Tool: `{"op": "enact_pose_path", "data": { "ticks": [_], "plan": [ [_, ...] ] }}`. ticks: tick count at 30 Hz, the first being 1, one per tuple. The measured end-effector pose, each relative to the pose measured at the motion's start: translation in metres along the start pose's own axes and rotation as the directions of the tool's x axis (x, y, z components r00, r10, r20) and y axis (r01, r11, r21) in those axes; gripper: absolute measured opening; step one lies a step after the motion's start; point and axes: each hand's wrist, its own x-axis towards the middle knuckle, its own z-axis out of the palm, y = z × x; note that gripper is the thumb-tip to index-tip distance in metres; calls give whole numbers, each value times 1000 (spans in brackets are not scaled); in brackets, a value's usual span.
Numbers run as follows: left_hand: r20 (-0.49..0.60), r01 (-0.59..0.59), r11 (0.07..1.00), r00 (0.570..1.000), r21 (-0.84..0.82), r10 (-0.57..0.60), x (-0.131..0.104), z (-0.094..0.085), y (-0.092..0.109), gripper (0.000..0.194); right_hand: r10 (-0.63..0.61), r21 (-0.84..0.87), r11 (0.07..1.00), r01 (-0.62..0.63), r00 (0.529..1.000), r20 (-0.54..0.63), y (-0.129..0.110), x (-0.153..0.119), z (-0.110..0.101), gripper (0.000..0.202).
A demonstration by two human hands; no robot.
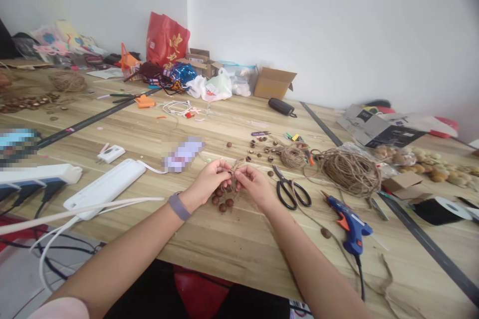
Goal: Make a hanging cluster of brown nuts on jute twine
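Observation:
My left hand [214, 179] and my right hand [253, 184] are close together over the wooden table, fingers pinched on thin brown twine [238, 163]. Beneath the fingers hangs or lies a cluster of round brown nuts [223, 207], partly hidden by my left hand. Black-handled scissors [293, 193] lie open just right of my right hand. Farther right is a blue glue gun [348, 224]. A small twine ball [293, 155] and a large twine coil [352, 171] sit beyond the scissors.
At the left lie a white power strip [105, 188] and cables. Loose nuts [252, 143] are scattered ahead. Farther back stand a cardboard box [274, 83], a red bag [166, 40] and a black speaker [281, 106]. A black ribbon spool [441, 210] is at the right.

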Motion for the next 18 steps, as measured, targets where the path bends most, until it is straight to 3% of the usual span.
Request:
{"op": "enact_pose_path", "data": {
  "ticks": [9, 18],
  "plan": [
    [-37, -17, 997, 999, -71, 14, 1, 0, 2, 12, -57, -23, 998, 57, 998, -19, 2, -1, 5, 32],
    [-37, 71, 967, 996, -245, -82, 0, 3, 10, 15, -49, -24, 999, 47, 995, -88, 2, 2, 1, 33]
  ]
}}
